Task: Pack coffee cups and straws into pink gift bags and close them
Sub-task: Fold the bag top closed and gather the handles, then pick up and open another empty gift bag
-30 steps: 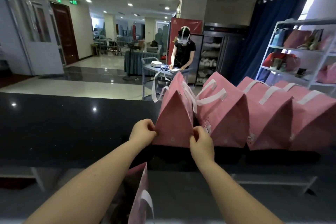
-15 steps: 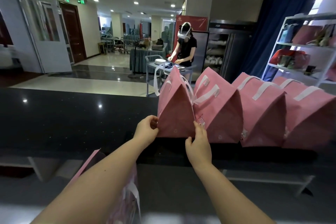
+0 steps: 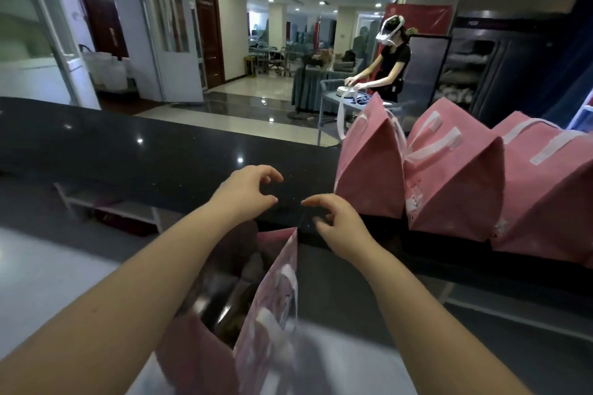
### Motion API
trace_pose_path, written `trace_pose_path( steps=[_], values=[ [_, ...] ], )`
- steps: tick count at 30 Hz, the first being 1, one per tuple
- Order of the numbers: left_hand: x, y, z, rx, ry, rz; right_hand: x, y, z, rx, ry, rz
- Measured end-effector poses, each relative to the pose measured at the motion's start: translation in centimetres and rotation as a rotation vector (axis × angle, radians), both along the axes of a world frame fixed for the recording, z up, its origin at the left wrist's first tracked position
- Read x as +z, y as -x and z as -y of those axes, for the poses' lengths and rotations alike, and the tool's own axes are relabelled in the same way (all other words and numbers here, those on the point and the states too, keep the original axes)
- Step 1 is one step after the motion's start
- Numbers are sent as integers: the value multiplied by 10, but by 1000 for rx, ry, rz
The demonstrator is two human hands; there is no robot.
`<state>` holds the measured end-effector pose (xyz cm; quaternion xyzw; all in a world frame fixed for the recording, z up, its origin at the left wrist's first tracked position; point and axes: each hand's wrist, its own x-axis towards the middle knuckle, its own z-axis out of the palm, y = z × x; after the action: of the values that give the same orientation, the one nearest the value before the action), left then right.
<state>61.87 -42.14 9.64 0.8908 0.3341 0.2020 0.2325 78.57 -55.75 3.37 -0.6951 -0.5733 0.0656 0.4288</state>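
Centre: L hand (image 3: pixel 247 192) & R hand (image 3: pixel 338 228), loosely curled, holding nothing, over dark counter (image 3: pixel 160 154). At 3 o'clock: row of closed pink bags (image 3: pixel 449 196), side by side on counter. At 6: open pink bag (image 3: pixel 269 314), below hands. At 1: person w/ headset (image 3: pixel 393 67), far bkgd.

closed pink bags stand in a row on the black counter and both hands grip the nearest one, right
No. In the head view the left hand and right hand hold nothing, fingers loosely curled over the counter beside the nearest bag. The closed bags do stand in a row there.
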Motion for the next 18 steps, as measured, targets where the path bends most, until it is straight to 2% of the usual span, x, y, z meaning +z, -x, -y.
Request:
trace_pose_path(
  steps=[4,8,12,14,18],
  values=[
    [-22,69,20,94,4,64,-24,28,-12,96,171,61],
    [-52,122,50,180,16,192,-43,44,-9,82,275,8],
    [-88,162,82,344,-101,365,-62,55,0,-8,112,35],
    [-107,179,97,453,-40,490,-70,63,2,-30,27,-52],
    [-140,206,123,520,150,687,-86,87,6,-19,-78,-184]
  ],
)
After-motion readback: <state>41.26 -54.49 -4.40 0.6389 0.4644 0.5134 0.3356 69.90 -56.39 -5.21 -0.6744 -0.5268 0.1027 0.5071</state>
